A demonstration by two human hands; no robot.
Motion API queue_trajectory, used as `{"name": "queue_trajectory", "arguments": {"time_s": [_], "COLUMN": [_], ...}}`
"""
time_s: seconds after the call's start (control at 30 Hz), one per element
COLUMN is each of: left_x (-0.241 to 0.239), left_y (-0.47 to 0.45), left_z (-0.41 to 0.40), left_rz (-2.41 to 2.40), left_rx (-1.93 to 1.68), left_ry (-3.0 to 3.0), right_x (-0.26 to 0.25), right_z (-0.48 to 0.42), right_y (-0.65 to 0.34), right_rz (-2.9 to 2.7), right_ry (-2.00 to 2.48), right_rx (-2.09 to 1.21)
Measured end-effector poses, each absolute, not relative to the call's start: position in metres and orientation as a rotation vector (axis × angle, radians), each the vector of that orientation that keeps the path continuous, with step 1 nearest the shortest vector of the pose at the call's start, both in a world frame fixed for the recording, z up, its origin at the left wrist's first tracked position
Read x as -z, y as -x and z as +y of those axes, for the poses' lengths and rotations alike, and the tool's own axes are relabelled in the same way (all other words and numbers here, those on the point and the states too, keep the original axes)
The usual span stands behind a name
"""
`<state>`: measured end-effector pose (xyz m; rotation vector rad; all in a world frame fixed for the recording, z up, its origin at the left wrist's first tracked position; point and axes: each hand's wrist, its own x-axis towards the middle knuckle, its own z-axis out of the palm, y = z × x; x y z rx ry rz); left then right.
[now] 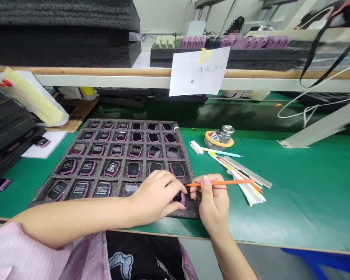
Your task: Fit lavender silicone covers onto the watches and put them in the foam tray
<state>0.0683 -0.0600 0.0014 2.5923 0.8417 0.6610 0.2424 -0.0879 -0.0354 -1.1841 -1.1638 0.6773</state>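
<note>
Loose watch [0,184]: it lies on the green table [303,202], left of the foam tray [192,210]; its left end is cut off by the picture edge.
Left hand [159,190]: it is over the near right corner of the tray; your thumb and fingers stand apart, around one purple watch [179,198]. Whether they press on it, I cannot tell.
Purple watch: it is at this same corner; your fingers hide most of it, so its long axis cannot be told.
Orange stick [230,182]: its long axis runs almost along the tray's near edge; the pointed tip looks left, close to the purple watch, and the blunt end is beyond the tray's right side. Contact of the tip is hard to make out.
Right hand [212,198]: beside the tray's right edge, your thumb and fingers are closed together on the orange stick.
</note>
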Motion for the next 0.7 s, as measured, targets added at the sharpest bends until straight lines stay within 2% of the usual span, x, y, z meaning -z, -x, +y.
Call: {"name": "queue_trajectory", "arguments": {"time_s": [0.5, 0.7], "left_x": [-0.01, -0.018], "left_y": [-0.07, -0.036], "left_z": [-0.058, -0.048], "left_rz": [0.92, 0.849], "left_rx": [-0.497, -0.476], "left_ry": [-2.511, -2.604], "right_x": [0.037, 0.038], "right_z": [-0.09, -0.091], "right_y": [-0.245, -0.247], "right_rz": [-1.354, -1.384], "right_ry": [1.225, 1.211], "right_rx": [-0.605, -0.558]}}
